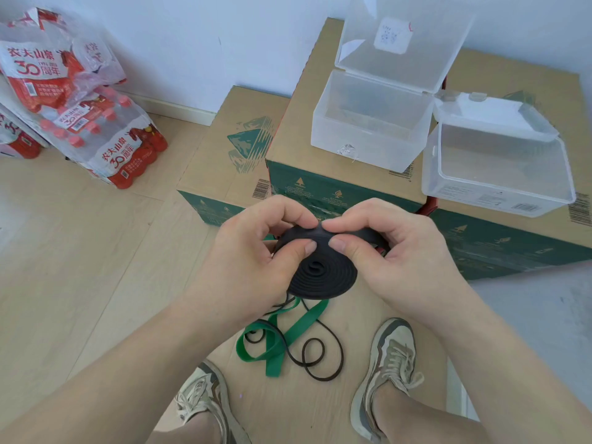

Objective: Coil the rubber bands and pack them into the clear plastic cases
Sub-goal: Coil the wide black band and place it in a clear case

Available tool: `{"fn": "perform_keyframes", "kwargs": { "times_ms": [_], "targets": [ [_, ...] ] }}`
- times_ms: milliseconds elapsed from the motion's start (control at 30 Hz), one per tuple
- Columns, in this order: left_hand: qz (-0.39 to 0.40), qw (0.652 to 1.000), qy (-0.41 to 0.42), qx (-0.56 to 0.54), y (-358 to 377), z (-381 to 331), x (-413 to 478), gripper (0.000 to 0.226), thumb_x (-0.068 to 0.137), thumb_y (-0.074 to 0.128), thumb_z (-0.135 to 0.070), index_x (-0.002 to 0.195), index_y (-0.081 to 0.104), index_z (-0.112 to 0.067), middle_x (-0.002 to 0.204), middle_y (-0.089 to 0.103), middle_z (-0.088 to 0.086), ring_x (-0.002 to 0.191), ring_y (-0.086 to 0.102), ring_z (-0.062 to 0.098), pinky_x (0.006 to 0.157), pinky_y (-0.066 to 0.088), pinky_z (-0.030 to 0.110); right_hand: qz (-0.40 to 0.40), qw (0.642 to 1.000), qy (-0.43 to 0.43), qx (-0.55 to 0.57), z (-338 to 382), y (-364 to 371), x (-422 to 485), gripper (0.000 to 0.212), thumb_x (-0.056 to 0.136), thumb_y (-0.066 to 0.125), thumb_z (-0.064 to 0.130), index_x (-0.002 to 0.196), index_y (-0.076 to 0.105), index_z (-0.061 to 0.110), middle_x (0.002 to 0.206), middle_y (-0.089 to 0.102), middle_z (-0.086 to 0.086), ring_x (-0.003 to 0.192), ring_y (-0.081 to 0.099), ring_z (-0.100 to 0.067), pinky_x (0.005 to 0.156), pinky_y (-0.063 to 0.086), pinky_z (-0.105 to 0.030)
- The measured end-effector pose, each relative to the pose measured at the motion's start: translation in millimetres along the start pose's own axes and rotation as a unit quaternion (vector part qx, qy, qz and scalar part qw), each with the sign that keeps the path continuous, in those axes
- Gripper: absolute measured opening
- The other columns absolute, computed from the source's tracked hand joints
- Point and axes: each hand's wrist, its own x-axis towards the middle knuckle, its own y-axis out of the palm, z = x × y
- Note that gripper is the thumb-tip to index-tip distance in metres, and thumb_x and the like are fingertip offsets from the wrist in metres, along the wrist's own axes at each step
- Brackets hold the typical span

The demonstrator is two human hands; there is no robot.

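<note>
Left hand [253, 251]: thumb and forefinger pinch black coil [323, 277] at upper rim.
Right hand [394, 251]: pinches same rim, fingertips beside the left's.
Coil: held between both hands, above floor.
Clear case [499, 174]: open, ahead-right at front edge of box [499, 238]; right hand nearer.

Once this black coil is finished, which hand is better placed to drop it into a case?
Probably the right hand: it and the left hand both pinch the black coil, but the open clear cases stand ahead to the right, nearer it.
</note>
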Motion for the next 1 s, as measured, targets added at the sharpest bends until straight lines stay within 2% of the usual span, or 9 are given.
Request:
{"fn": "perform_keyframes", "kwargs": {
  "times_ms": [100,267,467,567,667,733,800,900,1000],
  "targets": [
    [-0.003,1.0,-0.003,-0.009,0.8,-0.7,0.4,0.034,0.087,0.077,-0.003,0.095,0.07,-0.035,0.09,0.07,-0.009,0.083,0.075,0.015,0.069,0.058,0.02,0.004,0.999,0.034,0.019,1.6,-1.7,0.4,0.023,0.087,0.08,0.007,0.097,0.077,0.027,0.095,0.075,0.008,0.098,0.07,-0.016,0.089,0.054,-0.031],
    [-0.022,0.998,-0.015,-0.062,-3.2,-3.6,5.1,0.03,0.088,0.077,-0.002,0.095,0.074,-0.03,0.088,0.074,-0.002,0.08,0.074,0.015,0.07,0.06,0.023,-0.032,0.994,0.071,0.082,2.6,-7.2,-0.7,0.023,0.082,0.085,0.009,0.095,0.076,0.025,0.092,0.076,0.001,0.084,0.07,-0.016,0.077,0.058,-0.032],
    [-0.045,0.986,-0.05,-0.154,-5.1,1.7,10.6,0.023,0.087,0.076,-0.012,0.105,0.073,-0.025,0.102,0.078,0.001,0.094,0.074,0.025,0.082,0.061,0.04,-0.028,0.999,0.014,0.034,3.6,1.2,-4.7,0.042,0.089,0.078,0.008,0.12,0.068,0.035,0.116,0.075,0.015,0.115,0.069,-0.012,0.098,0.055,-0.03],
    [-0.018,0.996,-0.043,-0.076,-0.8,1.3,6.7,0.028,0.088,0.077,-0.011,0.106,0.07,-0.03,0.1,0.076,-0.011,0.096,0.073,0.011,0.083,0.062,0.028,-0.031,0.999,0.022,0.018,2.0,0.8,-3.8,0.038,0.091,0.074,0.003,0.116,0.07,0.031,0.112,0.075,0.015,0.112,0.069,-0.009,0.096,0.055,-0.026],
    [0.006,0.997,0.054,0.053,1.4,-2.5,1.8,0.036,0.087,0.076,-0.01,0.114,0.067,-0.032,0.103,0.071,-0.022,0.104,0.068,0.004,0.088,0.058,0.024,-0.015,1.0,0.019,0.0,3.6,4.0,-6.3,0.037,0.089,0.073,-0.001,0.112,0.069,0.029,0.105,0.075,0.016,0.106,0.07,-0.009,0.091,0.055,-0.024],
    [0.019,0.995,0.079,0.061,1.5,-1.1,0.7,0.035,0.086,0.077,-0.01,0.113,0.069,-0.033,0.101,0.071,-0.021,0.102,0.069,0.008,0.085,0.06,0.033,0.001,0.999,0.028,0.018,5.5,6.4,-8.1,0.038,0.089,0.073,-0.001,0.109,0.061,0.029,0.1,0.076,0.014,0.102,0.071,-0.012,0.088,0.056,-0.028],
    [0.018,0.999,0.045,0.014,0.7,0.4,1.5,0.034,0.087,0.077,-0.007,0.106,0.07,-0.034,0.098,0.071,-0.018,0.098,0.069,0.012,0.078,0.063,0.04,0.004,0.998,0.038,0.042,5.6,5.9,-7.6,0.038,0.088,0.075,0.0,0.105,0.057,0.028,0.096,0.077,0.012,0.097,0.072,-0.015,0.086,0.057,-0.034],
    [0.014,0.998,0.008,-0.055,1.1,-1.0,0.9,0.031,0.086,0.078,-0.003,0.1,0.071,-0.029,0.093,0.073,-0.011,0.093,0.07,0.016,0.072,0.063,0.043,-0.032,0.996,0.016,0.076,2.9,2.3,-3.8,0.029,0.087,0.079,0.001,0.103,0.069,0.023,0.108,0.077,0.004,0.107,0.071,-0.02,0.091,0.058,-0.043],
    [0.0,0.997,-0.001,-0.079,0.8,-1.3,0.9,0.026,0.086,0.079,-0.001,0.096,0.07,-0.024,0.092,0.074,-0.006,0.092,0.069,0.016,0.068,0.064,0.038,-0.073,0.994,-0.021,0.075,1.5,-0.1,-0.8,0.023,0.092,0.074,0.003,0.106,0.077,0.021,0.114,0.074,0.002,0.113,0.068,-0.022,0.09,0.058,-0.038]
  ]
}}
